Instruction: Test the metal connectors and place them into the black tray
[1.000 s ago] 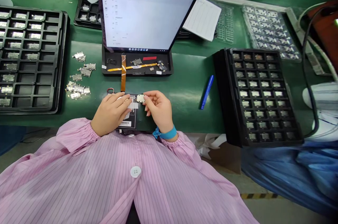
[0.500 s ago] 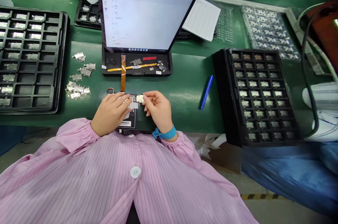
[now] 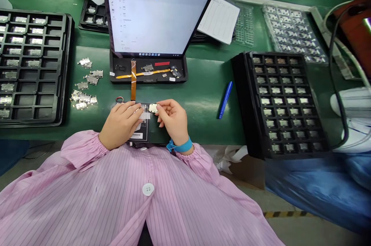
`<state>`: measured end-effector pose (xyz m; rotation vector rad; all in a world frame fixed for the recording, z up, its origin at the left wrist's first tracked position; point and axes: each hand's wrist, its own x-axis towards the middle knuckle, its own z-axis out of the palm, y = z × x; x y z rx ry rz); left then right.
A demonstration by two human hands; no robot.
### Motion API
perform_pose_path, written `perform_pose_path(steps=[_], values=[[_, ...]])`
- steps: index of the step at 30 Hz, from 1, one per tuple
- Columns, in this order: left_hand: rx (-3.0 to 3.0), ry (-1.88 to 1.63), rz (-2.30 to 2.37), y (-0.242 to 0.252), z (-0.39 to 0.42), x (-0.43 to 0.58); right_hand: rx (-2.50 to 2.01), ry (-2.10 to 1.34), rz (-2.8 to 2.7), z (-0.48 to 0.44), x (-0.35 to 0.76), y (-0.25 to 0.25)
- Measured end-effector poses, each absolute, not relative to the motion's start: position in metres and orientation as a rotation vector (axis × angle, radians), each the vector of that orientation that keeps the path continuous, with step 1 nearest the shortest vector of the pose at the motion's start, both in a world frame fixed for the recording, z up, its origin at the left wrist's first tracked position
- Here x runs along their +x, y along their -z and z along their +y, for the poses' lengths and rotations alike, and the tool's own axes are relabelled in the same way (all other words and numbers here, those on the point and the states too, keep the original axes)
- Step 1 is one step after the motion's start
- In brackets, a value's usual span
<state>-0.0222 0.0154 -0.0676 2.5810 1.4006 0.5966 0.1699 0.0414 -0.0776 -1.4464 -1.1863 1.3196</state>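
Note:
My left hand (image 3: 121,123) lies with its fingers stretched over a flat black module (image 3: 144,134) that carries a barcode label and a strip of clear tape. Between the thumb and fingers of my right hand (image 3: 174,117) is a small circuit board (image 3: 153,108), light-coloured with dark notches, held at the module's upper right edge. Whether the board touches the module's connector is too small to tell. An orange-brown flex cable (image 3: 133,80) runs from the module up to the lit screen (image 3: 147,20). My left fingers hide the module's upper left part.
Several small boards (image 3: 84,85) lie loose on the green table, beside a black compartment tray (image 3: 62,72). A black holder (image 3: 149,80) with small parts sits under the screen. To the right are a blue marker (image 3: 225,100) and a stack of filled black trays (image 3: 282,103).
The whole view has shifted slightly to the left. Both hands keep the same pose, and the small circuit board stays in my right fingers.

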Motion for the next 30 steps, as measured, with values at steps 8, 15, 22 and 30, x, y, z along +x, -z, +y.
perform_pose_path(steps=[8,15,22,30], values=[[2.619,-0.614,1.395,0.068,0.015,-0.023,-1.438,-1.326,-1.214,0.042,0.170,0.079],[2.547,-0.614,1.392,0.068,0.015,-0.023,-1.426,-1.342,-1.229,0.042,0.170,0.080],[2.635,-0.547,1.392,0.069,0.015,-0.022,-1.415,-1.362,-1.241,0.043,0.170,0.080],[2.612,-0.480,1.440,0.058,0.024,-0.011,-1.378,-1.361,-1.261,0.042,0.173,0.080]])
